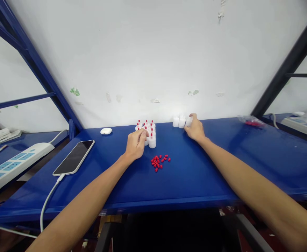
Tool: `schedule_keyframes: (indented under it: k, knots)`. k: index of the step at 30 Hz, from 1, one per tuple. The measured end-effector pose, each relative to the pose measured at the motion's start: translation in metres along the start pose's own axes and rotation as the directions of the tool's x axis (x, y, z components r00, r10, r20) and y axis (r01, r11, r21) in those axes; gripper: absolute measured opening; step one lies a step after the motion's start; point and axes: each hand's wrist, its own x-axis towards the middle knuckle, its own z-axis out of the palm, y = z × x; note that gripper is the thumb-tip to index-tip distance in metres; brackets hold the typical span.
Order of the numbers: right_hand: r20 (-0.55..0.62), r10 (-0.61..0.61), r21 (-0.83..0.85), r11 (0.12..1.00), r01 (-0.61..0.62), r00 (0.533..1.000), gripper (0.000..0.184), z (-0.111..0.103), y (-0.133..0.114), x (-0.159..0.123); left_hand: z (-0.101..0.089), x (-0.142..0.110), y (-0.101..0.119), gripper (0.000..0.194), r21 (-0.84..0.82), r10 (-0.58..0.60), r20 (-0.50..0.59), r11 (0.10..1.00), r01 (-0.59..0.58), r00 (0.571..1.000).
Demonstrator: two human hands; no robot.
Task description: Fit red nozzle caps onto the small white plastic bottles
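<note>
My left hand (136,143) is closed, its fingers curled, right beside a group of small white bottles (152,141) with red tips. Whether anything is pinched in it is hidden. At the back of the table, my right hand (195,129) is closed around a white bottle (188,121), partly covered by the fingers. Two more plain white bottles (181,122) stand just left of it, with no red tips showing. A loose pile of small red caps (157,162) lies in front, between my two arms.
On the left of the blue table (195,178) lie a phone (75,157) with a charging cable and a white earbud case (106,131). A clear bag with red pieces (251,121) rests at the back right. Power strips (14,166) and metal posts flank the table; a wall stands behind.
</note>
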Motion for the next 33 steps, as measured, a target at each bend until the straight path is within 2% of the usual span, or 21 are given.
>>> schedule_keyframes:
  k: [2,4,6,8,10,12,13,15,18,21,25,29,31,33]
  knots:
    - [-0.099,-0.042,0.065,0.997,0.048,0.994,0.058,-0.006,-0.010,-0.001,0.001,-0.001,0.001,0.038,-0.032,-0.007,-0.008,0.999,0.006,1.000]
    - [-0.200,-0.141,0.163,0.971,0.175,0.969,0.057,-0.014,-0.031,-0.008,0.001,-0.001,0.000,0.036,-0.095,-0.018,-0.034,0.995,0.014,0.999]
    - [-0.245,-0.264,0.282,0.901,0.329,0.933,0.056,-0.020,-0.062,-0.025,0.002,-0.001,0.000,0.036,-0.181,-0.037,-0.065,0.983,0.024,0.997]
    - [-0.281,-0.378,0.416,0.780,0.467,0.882,0.056,-0.021,-0.096,-0.051,0.002,0.000,-0.001,0.037,-0.275,-0.063,-0.083,0.961,0.038,0.995]
    - [-0.252,-0.524,0.532,0.628,0.568,0.814,0.056,-0.018,-0.125,-0.080,0.002,0.001,-0.002,0.040,-0.340,-0.083,-0.098,0.939,0.045,0.992]
    - [-0.184,-0.656,0.632,0.492,0.599,0.732,0.052,-0.011,-0.142,-0.104,0.002,0.001,-0.002,0.043,-0.362,-0.075,-0.115,0.932,0.029,0.991]
    - [-0.158,-0.682,0.680,0.449,0.579,0.714,0.052,-0.008,-0.146,-0.112,0.001,0.001,-0.002,0.043,-0.364,-0.068,-0.117,0.931,0.021,0.991]
    - [-0.121,-0.692,0.740,0.415,0.530,0.712,0.051,-0.002,-0.148,-0.121,0.001,0.000,-0.002,0.043,-0.369,-0.059,-0.100,0.929,0.018,0.993]
    - [-0.132,-0.663,0.739,0.429,0.519,0.737,0.052,0.003,-0.142,-0.121,0.001,-0.001,0.000,0.046,-0.372,-0.059,-0.041,0.927,0.039,0.997]
    - [-0.173,-0.673,0.669,0.455,0.587,0.719,0.052,0.004,-0.139,-0.116,0.003,-0.001,0.002,0.049,-0.356,-0.077,-0.005,0.932,0.071,0.997]
    - [-0.187,-0.696,0.565,0.502,0.655,0.693,0.053,0.000,-0.138,-0.110,0.007,0.001,0.004,0.040,-0.426,-0.114,0.061,0.895,0.129,0.992]
    - [-0.185,-0.685,0.508,0.547,0.666,0.704,0.054,-0.012,-0.129,-0.099,0.002,0.003,0.002,0.034,-0.469,-0.139,0.084,0.868,0.162,0.987]
    - [-0.138,-0.662,0.487,0.602,0.633,0.736,0.044,-0.021,-0.123,-0.091,-0.002,0.004,0.000,0.035,-0.429,-0.138,0.079,0.889,0.159,0.987]
    - [-0.011,-0.656,0.424,0.680,0.597,0.755,0.028,-0.031,-0.118,-0.084,-0.006,0.003,-0.002,0.038,-0.348,-0.127,0.097,0.925,0.153,0.987]
